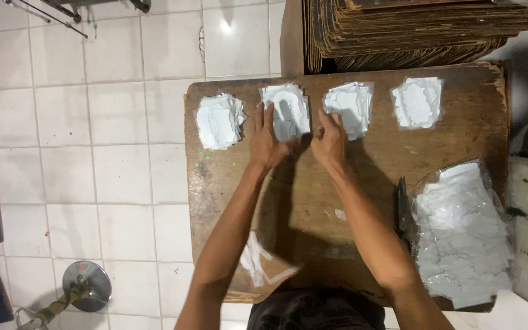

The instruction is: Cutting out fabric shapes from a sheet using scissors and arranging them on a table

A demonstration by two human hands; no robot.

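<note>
White glazed floor tiles surround a worn brown wooden bench [362, 201] seen from straight above, with a tall stack of dark brown boards [423, 30] standing beyond its far edge. Along that far edge lie four small stacks of white die-cut paper labels with scalloped outlines: one near the far left corner [217, 120], a second [288, 109] just right of it, a third [351, 105] past the middle, and a fourth [418, 102] towards the far right corner. The left hand [268, 142] lies flat with fingers spread on the near side of the second stack, pressing or squaring it, while the right hand [330, 140] sits between the second and third stacks, its fingers curled at the near left edge of the third; whether it pinches a label there I cannot tell. The step in hand looks like sorting or evening up the stacks. Adding to them would call for a reach back to the clear plastic bag of loose white labels [462, 235] at the near right corner, beside a dark tool [403, 211] on the bench. A few white paper offcuts [258, 260] lie by the near edge. The labels look thin, light and slippery, apt to fan out when nudged.
</note>
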